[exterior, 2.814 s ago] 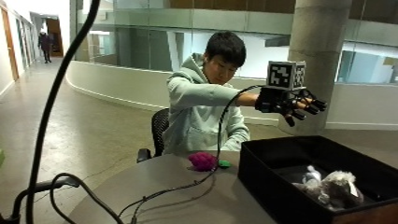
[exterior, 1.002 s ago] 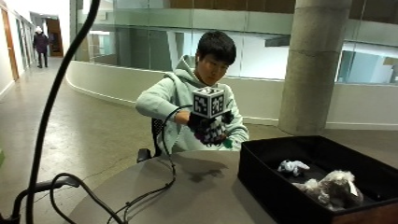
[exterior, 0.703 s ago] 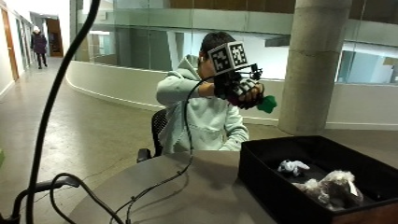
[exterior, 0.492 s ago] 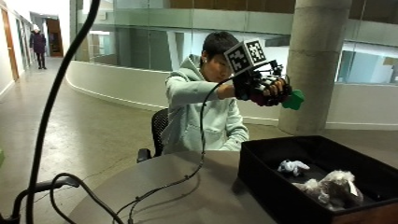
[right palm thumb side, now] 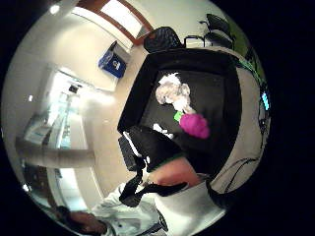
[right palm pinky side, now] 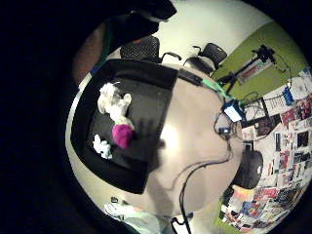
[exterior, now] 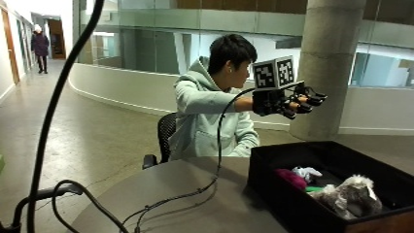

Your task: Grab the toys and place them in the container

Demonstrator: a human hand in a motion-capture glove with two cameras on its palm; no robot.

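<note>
In the outside view my gloved right hand [exterior: 288,102] hovers above the black container [exterior: 278,201], fingers spread, nothing in it. Inside the container lie a magenta toy [exterior: 291,177] with a green part [exterior: 315,189], a small white toy [exterior: 305,172] and a grey-white plush [exterior: 351,194]. The little finger side palm view looks down into the container [right palm pinky side: 146,75]: the plush [right palm pinky side: 113,101], the magenta toy [right palm pinky side: 122,135] and the small white toy [right palm pinky side: 102,146] lie close together. The thumb side palm view shows the magenta toy [right palm thumb side: 195,126] beside the plush [right palm thumb side: 172,93].
The container stands at the right end of a round grey table [exterior: 194,194]. A black cable [exterior: 178,198] runs across the tabletop from the glove. The person sits in a black chair [exterior: 165,136] behind the table, with a concrete column [exterior: 326,68] further back.
The hand carried the magenta and green toy up from the table and across over the container. Now the toy lies inside the container and the hand is empty above it.
</note>
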